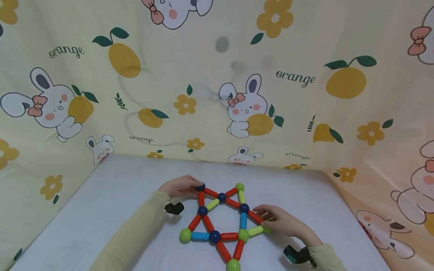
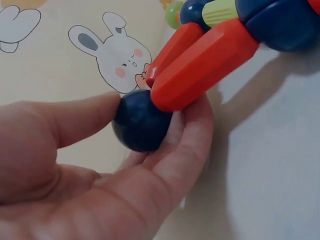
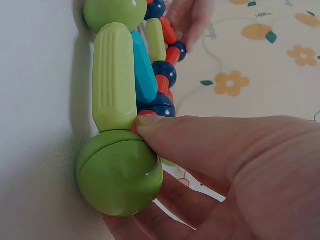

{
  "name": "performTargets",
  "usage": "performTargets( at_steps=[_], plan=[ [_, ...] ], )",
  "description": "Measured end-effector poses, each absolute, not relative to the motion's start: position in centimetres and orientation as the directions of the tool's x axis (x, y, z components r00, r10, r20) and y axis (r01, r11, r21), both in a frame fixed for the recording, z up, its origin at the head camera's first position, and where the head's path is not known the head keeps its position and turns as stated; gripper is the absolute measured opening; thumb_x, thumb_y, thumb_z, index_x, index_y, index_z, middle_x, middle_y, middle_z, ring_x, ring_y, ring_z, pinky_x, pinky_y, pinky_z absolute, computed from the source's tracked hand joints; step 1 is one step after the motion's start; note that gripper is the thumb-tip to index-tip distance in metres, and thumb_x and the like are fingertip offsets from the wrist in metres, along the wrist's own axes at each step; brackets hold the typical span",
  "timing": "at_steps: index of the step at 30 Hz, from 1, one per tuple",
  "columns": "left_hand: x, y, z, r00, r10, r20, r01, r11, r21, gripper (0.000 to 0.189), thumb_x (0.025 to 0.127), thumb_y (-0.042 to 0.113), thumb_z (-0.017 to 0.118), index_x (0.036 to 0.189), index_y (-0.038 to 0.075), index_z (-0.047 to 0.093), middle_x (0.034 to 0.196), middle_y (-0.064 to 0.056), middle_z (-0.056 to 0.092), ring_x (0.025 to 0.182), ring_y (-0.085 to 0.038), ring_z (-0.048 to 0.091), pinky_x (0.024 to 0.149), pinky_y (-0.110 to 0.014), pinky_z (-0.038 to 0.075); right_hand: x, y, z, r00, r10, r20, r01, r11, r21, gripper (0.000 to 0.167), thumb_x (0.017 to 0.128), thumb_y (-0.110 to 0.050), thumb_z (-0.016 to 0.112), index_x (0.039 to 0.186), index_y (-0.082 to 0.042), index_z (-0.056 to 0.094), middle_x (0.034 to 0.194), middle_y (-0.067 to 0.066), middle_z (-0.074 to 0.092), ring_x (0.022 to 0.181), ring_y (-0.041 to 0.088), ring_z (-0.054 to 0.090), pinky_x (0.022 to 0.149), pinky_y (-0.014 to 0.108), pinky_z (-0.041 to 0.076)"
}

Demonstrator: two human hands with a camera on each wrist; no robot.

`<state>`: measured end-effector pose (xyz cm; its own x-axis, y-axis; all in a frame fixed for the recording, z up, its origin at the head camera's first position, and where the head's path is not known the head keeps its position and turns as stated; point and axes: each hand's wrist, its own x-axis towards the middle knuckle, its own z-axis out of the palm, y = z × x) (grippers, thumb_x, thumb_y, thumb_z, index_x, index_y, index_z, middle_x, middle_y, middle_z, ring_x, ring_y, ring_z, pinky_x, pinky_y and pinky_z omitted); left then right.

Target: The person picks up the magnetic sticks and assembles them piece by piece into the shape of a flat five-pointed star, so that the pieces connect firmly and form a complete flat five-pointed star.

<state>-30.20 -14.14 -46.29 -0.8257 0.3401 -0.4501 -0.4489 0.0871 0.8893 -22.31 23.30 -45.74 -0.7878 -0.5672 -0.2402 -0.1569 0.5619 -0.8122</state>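
A six-pointed star of coloured rods and balls [image 1: 232, 203], built from what look like magnetic building sticks, lies across the middle of the table. With thumb and fingers my left hand [image 1: 179, 187] holds the dark blue ball [image 2: 142, 121] at the star's far left tip, where two red rods [image 2: 205, 65] meet. My right hand [image 1: 279, 220] grips the green ball [image 3: 120, 172] at the right tip. Its thumb lies at the joint with a red rod, and its fingers curl behind the ball. A light green rod [image 3: 114, 77] joins that ball to another green ball [image 3: 115, 12].
A white cloth covers the table [image 1: 112, 195]. Behind and beside it hangs a cream curtain [image 1: 210, 113] printed with rabbits and oranges. The star's near tip, a green ball [image 1: 233, 264], lies at the bottom of the head view. Each wrist carries a small black camera [image 1: 174, 208].
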Motion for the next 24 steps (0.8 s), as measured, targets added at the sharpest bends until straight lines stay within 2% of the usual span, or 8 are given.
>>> performTargets(
  at_steps=[7,15,24],
  plan=[
    [-29.92,-14.7,-46.33,-0.814,0.395,-0.427,-0.437,0.069,0.897,0.032,0.095,0.011,0.06,0.122,-0.004,0.053,0.11,-0.022,0.062,0.093,-0.03,0.065,0.087,-0.044,0.051,-22.13,23.12,-45.56,-0.79,-0.563,-0.244,-0.156,0.568,-0.808,0.038,0.092,-0.008,0.063,0.129,-0.004,0.055,0.122,0.014,0.057,0.105,0.031,0.056,0.088,0.046,0.05],
    [-29.9,-15.03,-45.77,-0.824,0.388,-0.414,-0.409,0.1,0.907,0.03,0.096,0.011,0.058,0.123,-0.004,0.054,0.109,-0.02,0.063,0.093,-0.03,0.064,0.088,-0.045,0.051,-22.14,23.09,-45.37,-0.792,-0.561,-0.241,-0.16,0.571,-0.805,0.037,0.092,-0.009,0.063,0.128,-0.004,0.056,0.121,0.014,0.058,0.105,0.03,0.056,0.087,0.046,0.051],
    [-29.79,-14.73,-45.67,-0.864,0.288,-0.414,-0.314,0.335,0.888,0.029,0.095,0.014,0.06,0.119,-0.002,0.062,0.099,-0.015,0.066,0.082,-0.026,0.065,0.08,-0.036,0.055,-21.96,23.38,-45.37,-0.791,-0.568,-0.228,-0.167,0.559,-0.812,0.038,0.092,-0.01,0.062,0.129,-0.004,0.055,0.123,0.015,0.057,0.107,0.033,0.055,0.089,0.047,0.049]
  ],
)
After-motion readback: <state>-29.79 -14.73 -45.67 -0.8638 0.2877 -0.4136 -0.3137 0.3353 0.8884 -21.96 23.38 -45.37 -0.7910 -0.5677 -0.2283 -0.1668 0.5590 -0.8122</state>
